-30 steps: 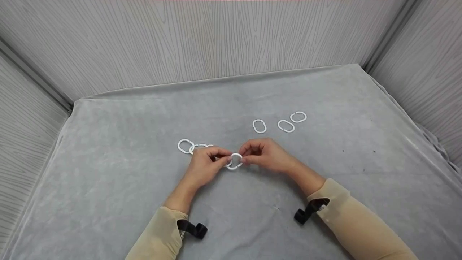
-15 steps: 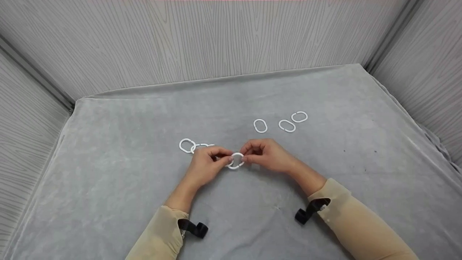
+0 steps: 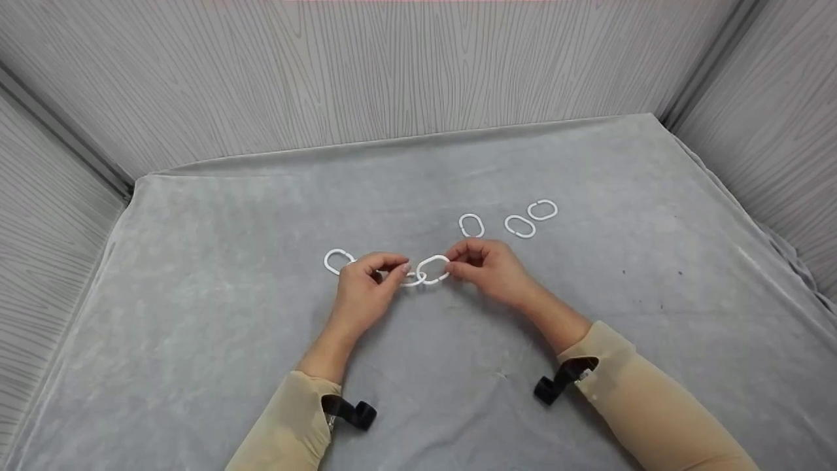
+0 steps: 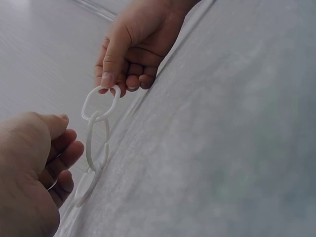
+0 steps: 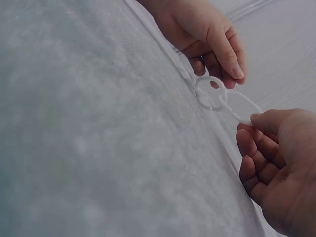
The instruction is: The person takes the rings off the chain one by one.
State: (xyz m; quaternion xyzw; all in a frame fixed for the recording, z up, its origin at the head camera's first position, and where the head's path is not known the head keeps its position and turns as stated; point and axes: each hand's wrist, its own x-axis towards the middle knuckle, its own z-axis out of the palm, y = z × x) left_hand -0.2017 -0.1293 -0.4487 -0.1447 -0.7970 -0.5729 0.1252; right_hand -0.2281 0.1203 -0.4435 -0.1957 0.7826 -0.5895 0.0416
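Observation:
A chain of white oval plastic links runs across the grey cloth in the head view. My right hand (image 3: 494,271) pinches the end link (image 3: 431,257) between thumb and forefinger, holding it off the cloth. That link passes through the neighbouring link (image 4: 90,143), which hangs from it in the left wrist view. My left hand (image 3: 366,288) is beside the chain, its thumb and fingers relaxed and apart from the links. It covers the middle of the chain in the head view. The chain's far-left link (image 3: 327,263) lies on the cloth.
Beyond my right hand lie three separate white links: one link (image 3: 460,226) close to the fingers, a second link (image 3: 523,236) and a third link (image 3: 556,209) farther right. The grey cloth (image 3: 196,314) covers the table. Pale wood-grain panels (image 3: 392,72) stand behind and at both sides.
Both hands have shifted slightly away from the body. My left thumb and fingers have let go of the chain and moved left, while the right hand still holds the end link, now more extended.

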